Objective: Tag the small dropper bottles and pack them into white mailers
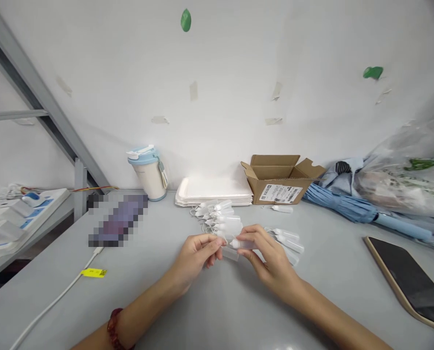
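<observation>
My right hand [264, 250] grips a small translucent dropper bottle [241, 244] between thumb and fingers, its white tip pointing left. Close beside that tip, my left hand [201, 250] is closed in a pinch. Something small and pale shows at its fingertips, too small to make out. Just below the hands lies a clear plastic piece [230, 253], partly covered by the fingers. Behind them is a pile of similar dropper bottles [226, 224] with thin white loops. Several more bottles [289, 240] lie to the right of my right hand, partly hidden by it.
White padded envelopes [215, 189] are stacked against the wall beside an open cardboard box [280, 187], with one bottle [282, 209] before it. A tumbler [151, 177] stands left. A folded blue umbrella [348, 206] and a phone [409, 279] lie right. A white cable [56, 301] crosses the left side.
</observation>
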A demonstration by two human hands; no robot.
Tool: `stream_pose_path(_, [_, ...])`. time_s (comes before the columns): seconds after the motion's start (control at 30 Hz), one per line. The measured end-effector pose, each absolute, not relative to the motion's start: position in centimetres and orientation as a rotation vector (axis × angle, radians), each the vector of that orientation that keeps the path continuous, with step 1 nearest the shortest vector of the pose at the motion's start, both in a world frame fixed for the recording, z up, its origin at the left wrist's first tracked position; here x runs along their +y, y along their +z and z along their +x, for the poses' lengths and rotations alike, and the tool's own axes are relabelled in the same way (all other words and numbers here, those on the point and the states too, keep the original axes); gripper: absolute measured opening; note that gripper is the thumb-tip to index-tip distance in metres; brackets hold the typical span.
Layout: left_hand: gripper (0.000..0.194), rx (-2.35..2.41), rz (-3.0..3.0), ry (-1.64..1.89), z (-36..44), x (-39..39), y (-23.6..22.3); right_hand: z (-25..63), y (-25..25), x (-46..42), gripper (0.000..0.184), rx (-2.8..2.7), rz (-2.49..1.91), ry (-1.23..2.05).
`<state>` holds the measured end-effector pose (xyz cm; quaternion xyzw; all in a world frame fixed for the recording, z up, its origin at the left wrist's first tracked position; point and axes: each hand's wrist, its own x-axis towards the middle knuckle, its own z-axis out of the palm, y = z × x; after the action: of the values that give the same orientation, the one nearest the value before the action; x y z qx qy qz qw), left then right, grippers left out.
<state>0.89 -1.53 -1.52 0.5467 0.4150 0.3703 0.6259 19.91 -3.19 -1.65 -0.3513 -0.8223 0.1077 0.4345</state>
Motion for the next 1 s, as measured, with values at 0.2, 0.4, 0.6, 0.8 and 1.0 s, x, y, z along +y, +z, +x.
stream_pose_path(0.2, [0.026,0.981,1.301,0.814,0.8,-1.5,-1.6,19.4,-2.1,-3.6,0.02,-2.015,-0.905,0.326])
stream_pose_path(0.4, [0.025,1.013,1.368,0.8,0.7,-1.7,-2.0,18.6,-2.9,-4.2,0.018,-1.91,-1.002,0.358])
stream_pose_path(0.6, [0.026,0.993,1.388,0.789,0.6,-1.1,-2.0,18.5,-2.5,-4.1,0.016,-1.947,-0.99,0.352])
stream_pose_path(0.8, [0.027,1.049,1.328,0.951,-0.1,0.0,-1.5,22.4,-0.6,-1.3,0.023,-1.974,-1.157,0.182])
stream_pose_path(1.0, [0.028,1.116,1.195,1.211,-0.6,1.8,-1.5,29.4,-2.0,3.4,0.022,-2.004,-1.61,-0.119])
